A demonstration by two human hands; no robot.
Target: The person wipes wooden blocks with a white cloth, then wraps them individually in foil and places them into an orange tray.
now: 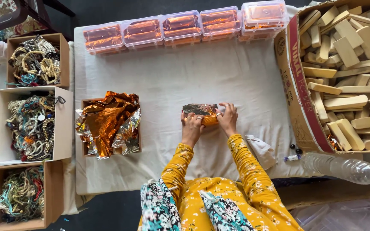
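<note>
**Both hands pressed on a foil-wrapped block at the middle of the cloth**

Along the top edge, from eleven to one o'clock, runs a row of clear plastic boxes (pixel 180 26), each filled with bars wrapped in orange foil. At two to three o'clock a big cardboard carton (pixel 298 109) lies open, heaped with bare pale wooden blocks (pixel 347 64). At nine o'clock a small box (pixel 83 147) holds crumpled sheets of orange and silver foil (pixel 108 124). Further out on the nine o'clock side stand three more boxes: a top cardboard box (pixel 64 60) of beaded strands, a white box (pixel 65 128) of mixed bead strings, and a lower cardboard box (pixel 56 192) of cords and threads. A clear plastic bottle (pixel 343 167) with a green cap lies on its side at four o'clock.

The foil-wrapped block (pixel 201 112) rests on the white cloth (pixel 219 72) at the centre, its long axis running from nine to three o'clock, one end toward each hand. The left hand (pixel 191 126) lies on its nine o'clock end, fingers together and curled down onto the foil. The right hand (pixel 228 117) covers the three o'clock end, fingers slightly spread and pressed onto the wrap.
</note>
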